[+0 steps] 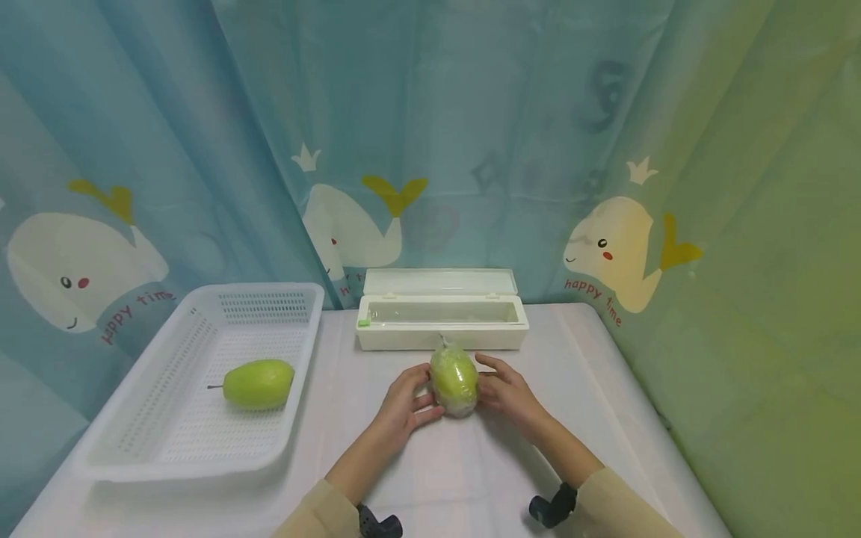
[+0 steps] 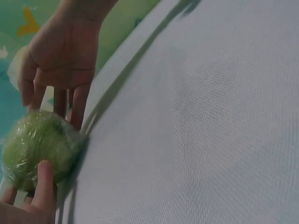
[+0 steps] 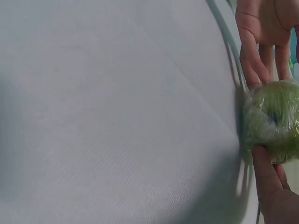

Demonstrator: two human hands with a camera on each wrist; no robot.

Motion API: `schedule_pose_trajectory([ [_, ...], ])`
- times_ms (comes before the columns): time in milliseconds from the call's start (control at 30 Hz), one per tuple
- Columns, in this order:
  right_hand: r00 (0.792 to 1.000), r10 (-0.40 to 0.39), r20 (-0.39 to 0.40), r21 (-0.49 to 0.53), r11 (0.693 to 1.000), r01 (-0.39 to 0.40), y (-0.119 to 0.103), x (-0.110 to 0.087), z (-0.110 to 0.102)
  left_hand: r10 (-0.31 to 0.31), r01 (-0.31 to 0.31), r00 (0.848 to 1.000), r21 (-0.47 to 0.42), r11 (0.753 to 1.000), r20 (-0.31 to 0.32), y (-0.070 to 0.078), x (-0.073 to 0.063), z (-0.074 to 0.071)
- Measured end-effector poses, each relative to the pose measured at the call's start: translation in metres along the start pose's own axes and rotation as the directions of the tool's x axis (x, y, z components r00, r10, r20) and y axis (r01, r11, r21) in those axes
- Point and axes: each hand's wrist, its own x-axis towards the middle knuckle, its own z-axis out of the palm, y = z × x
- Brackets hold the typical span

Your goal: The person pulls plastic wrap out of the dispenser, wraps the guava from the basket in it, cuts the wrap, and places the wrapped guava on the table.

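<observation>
Between my two hands stands an oval green fruit point(image 1: 455, 379) wrapped in clear cling film, the film bunched at its top. My left hand point(image 1: 405, 400) rests its spread fingers and thumb against the fruit's left side. On the opposite side, the right hand point(image 1: 504, 388) touches the fruit with its fingertips, its index finger stretched out beside the top. The left wrist view shows a thumb point(image 2: 45, 179) laid along the shiny film. In the right wrist view, the wrapped fruit point(image 3: 275, 121) sits between fingers from both sides, its film wrinkled.
Just behind the fruit is a white cling film box point(image 1: 440, 341) with its lid raised. A white plastic basket point(image 1: 195, 473) at the left holds an unwrapped green fruit point(image 1: 258, 385) with a stem. Curtains point(image 1: 457, 134) hang behind and along the right edge of the white table point(image 1: 572, 359).
</observation>
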Motion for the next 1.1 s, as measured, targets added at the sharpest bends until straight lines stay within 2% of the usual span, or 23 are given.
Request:
schedule_pose_trajectory([
  [200,1.0,0.016,-0.003,0.021,1.0,-0.016,-0.001,-0.005,-0.006,0.013,-0.013,1.0,-0.03,0.999,0.003,0.001,0.0,0.006],
  [300,1.0,0.007,-0.005,0.039,0.999,-0.007,-0.002,-0.007,-0.012,0.027,-0.026,0.999,-0.046,0.999,0.02,0.003,-0.001,0.013],
  [467,1.0,-0.005,-0.005,0.041,0.999,0.006,-0.007,-0.012,-0.027,0.035,-0.034,0.998,-0.022,0.999,0.051,0.01,0.0,0.027],
  [733,0.999,-0.021,-0.024,0.03,0.999,0.021,-0.012,-0.021,-0.053,0.068,-0.071,0.991,0.026,0.997,0.115,0.016,0.006,0.053],
  [1100,0.997,-0.042,-0.057,0.043,0.998,0.045,-0.013,-0.036,-0.092,0.069,-0.078,0.984,0.048,0.996,0.166,0.014,0.019,0.095],
])
